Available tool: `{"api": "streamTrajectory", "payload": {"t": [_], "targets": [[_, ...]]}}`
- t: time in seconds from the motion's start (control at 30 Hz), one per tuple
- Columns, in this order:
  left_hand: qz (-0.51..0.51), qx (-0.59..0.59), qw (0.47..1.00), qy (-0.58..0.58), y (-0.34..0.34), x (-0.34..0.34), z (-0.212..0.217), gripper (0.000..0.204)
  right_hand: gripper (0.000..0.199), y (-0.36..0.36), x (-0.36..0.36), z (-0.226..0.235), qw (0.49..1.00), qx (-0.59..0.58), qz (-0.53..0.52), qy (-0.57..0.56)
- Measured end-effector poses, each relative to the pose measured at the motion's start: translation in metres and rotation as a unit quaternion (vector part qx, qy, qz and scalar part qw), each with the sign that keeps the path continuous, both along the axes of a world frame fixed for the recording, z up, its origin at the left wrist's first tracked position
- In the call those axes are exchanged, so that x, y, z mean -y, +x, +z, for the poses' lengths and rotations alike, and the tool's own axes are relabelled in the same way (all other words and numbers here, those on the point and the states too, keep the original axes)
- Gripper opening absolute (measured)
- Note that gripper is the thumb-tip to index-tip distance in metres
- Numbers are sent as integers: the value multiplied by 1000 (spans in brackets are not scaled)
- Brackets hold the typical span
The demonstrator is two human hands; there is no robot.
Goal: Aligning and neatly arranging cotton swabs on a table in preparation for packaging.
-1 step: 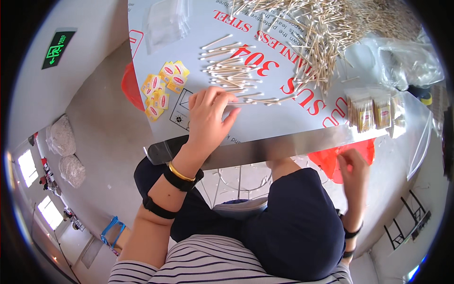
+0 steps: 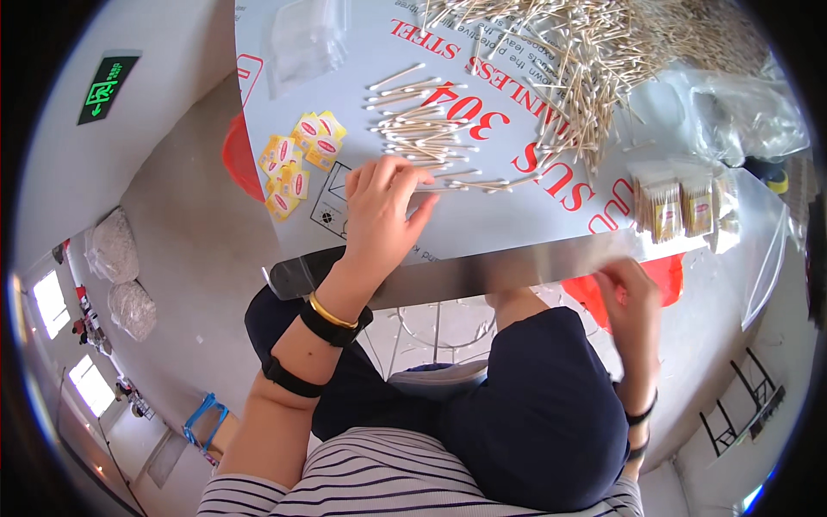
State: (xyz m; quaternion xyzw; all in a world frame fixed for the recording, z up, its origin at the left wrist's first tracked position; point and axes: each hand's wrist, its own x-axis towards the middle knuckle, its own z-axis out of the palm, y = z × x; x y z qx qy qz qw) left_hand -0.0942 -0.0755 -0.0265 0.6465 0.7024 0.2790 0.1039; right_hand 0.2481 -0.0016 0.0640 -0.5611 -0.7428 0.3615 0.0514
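Note:
My left hand [image 2: 383, 207] rests on the table beside a small group of cotton swabs [image 2: 422, 138]. Its thumb and index finger are apart, and one swab's end lies close to the gap between them. Lower right, my right hand [image 2: 633, 302] is in the air just off the table's front edge, over a red plastic bag [image 2: 586, 302]. Its fingers are bent and blurred, so whether they hold anything does not show. A big heap of loose cotton swabs [image 2: 594, 77] covers the far right of the table.
Yellow printed cards [image 2: 280, 155] lie left of my left hand, with clear plastic sleeves [image 2: 306, 43] beyond. Filled swab packs [image 2: 663, 211] stand at the right by crumpled clear plastic [image 2: 741, 112]. The table's metal edge [image 2: 534, 263] runs above my knees.
My right hand has risen and shifted slightly left, closer to the table edge. My left hand and the swabs beside it look the same.

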Motion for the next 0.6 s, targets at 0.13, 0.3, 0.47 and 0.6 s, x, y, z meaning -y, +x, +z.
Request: {"api": "streamTrajectory", "payload": {"t": [0.13,0.3,0.47,0.6], "targets": [[-4,-25,1000,-3,-1,-8,-4,18,27,-90,-38,-29,972,-104,168,124],[-13,-14,1000,-21,-6,-9,-3,17,25,-122,-56,-56,951,-97,242,164],[-32,1,999,-20,-10,-7,-1,18,21,-120,-56,-69,956,-81,226,167],[-42,-1,999,-11,-6,-5,-2,19,18,-128,-56,-75,950,-93,240,174]]}}
